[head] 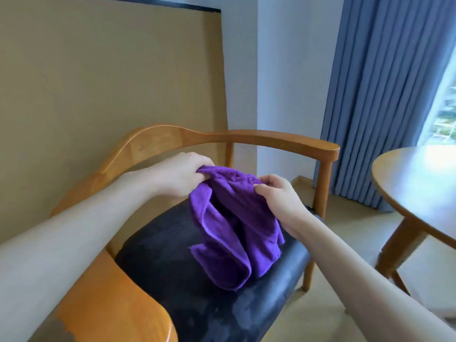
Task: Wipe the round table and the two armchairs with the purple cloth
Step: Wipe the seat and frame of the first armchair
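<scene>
The purple cloth (pixel 232 225) is pinched at its top edge by curled fingers (pixel 202 172) of the left hand (pixel 177 176) and the right hand (pixel 278 196), draping onto the armchair (pixel 259 139)'s black seat (pixel 172 255); the round counter (pixel 417 174) stands right.

The armchair (pixel 222 280) stands in front of the wall, and the desk (pixel 417 183) is at its right side. The cloth (pixel 232 230) hangs over the seat between the left hand (pixel 177 176) and the right hand (pixel 278 198). The curtain (pixel 385 95) is behind the desk.

purple cloth (pixel 232 225) bunched, hanging over armchair (pixel 259 138) seat
</scene>
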The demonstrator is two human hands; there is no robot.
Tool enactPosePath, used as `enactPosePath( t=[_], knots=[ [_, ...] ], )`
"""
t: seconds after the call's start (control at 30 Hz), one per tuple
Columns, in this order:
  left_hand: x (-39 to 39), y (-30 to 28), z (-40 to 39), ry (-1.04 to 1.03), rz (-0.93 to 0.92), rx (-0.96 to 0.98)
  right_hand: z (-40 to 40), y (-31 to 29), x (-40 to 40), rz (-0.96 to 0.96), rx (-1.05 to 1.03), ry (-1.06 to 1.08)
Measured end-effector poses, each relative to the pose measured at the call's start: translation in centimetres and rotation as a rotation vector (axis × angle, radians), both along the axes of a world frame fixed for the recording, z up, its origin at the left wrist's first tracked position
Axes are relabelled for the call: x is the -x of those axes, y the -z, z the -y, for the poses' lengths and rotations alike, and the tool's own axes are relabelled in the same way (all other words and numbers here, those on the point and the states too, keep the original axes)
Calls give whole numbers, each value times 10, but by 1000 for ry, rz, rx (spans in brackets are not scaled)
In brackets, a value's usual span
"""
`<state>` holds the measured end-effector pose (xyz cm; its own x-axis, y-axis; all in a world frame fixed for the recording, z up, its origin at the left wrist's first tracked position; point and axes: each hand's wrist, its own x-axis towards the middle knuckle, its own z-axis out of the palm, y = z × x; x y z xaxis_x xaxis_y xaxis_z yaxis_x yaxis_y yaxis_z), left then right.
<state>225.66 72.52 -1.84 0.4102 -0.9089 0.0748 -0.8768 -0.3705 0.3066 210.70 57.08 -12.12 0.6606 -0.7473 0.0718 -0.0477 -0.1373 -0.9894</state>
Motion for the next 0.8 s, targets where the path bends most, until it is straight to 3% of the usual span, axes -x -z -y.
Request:
enactPosePath(
  t=[0.13, 0.23, 0.33, 0.47, 0.63, 0.8],
  knots=[
    [8, 31, 34, -3, -1, -71, 26, 25, 34, -91, 17, -69],
    [11, 54, 46, 65, -32, -218, 22, 58, 34, -330, 328, -196],
    [8, 59, 46, 126, -185, -351, 8, 90, 16, -537, 685, -182],
    [3, 66, 50, 117, -330, -710, -1, 119, -11, -634, 776, -270],
    [-9, 72, 51, -1, -51, -667, -1, 129, -35, -675, 919, -165],
    [-5, 81, 49, 36, -19, -565, -5, 131, -48, -604, 989, -40]
  ],
)
